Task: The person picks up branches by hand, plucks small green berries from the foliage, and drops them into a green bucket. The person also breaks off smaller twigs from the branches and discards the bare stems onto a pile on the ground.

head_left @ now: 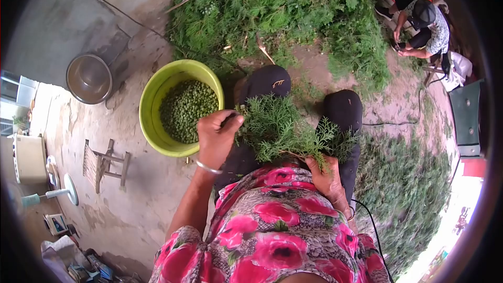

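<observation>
A feathery, flat-leaved evergreen branch [285, 123] lies across my lap, over my dark-trousered knees. My right hand [326, 178] is closed around its stem end, close to my flowered top. My left hand [217, 132], with a bangle at the wrist, is curled shut at the right rim of a yellow-green bucket [152, 131]. Whatever its fingers may hold is hidden. Inside the bucket is a heap of small round green cones or seed pods [188, 111].
A large pile of green branches [293, 15] lies ahead, and more cut greenery [401, 188] spreads at right. A metal basin [89, 78] and a low woven stool [105, 165] stand at left. Another person [435, 31] sits at the upper right.
</observation>
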Demonstrator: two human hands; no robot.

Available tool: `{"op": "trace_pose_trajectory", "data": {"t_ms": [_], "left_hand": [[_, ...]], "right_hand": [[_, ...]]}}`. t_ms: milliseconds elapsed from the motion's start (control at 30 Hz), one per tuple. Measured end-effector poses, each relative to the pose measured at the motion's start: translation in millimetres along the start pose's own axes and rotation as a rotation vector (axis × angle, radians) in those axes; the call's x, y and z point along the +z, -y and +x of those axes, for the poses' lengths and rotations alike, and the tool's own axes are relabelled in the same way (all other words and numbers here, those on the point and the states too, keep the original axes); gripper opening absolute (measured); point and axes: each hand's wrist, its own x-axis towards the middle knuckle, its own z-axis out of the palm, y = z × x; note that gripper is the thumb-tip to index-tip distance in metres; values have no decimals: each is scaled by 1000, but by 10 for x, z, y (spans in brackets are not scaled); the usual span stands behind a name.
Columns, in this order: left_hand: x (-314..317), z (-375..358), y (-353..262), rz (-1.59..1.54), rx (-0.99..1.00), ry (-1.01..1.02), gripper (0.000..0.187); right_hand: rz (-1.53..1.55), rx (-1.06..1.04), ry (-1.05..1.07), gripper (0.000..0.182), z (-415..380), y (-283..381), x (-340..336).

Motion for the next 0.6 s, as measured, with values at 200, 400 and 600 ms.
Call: {"op": "trace_pose_trajectory", "data": {"t_ms": [200, 400, 600], "left_hand": [[156, -95, 311, 423, 128, 43, 33], [177, -151, 406, 392, 140, 32, 36], [242, -161, 350, 447, 89, 10, 31]], "right_hand": [[-15, -8, -30, 17, 6, 47, 3], [44, 45, -9, 18, -14, -62, 16], [16, 49, 3, 18, -6, -19, 23]]}}
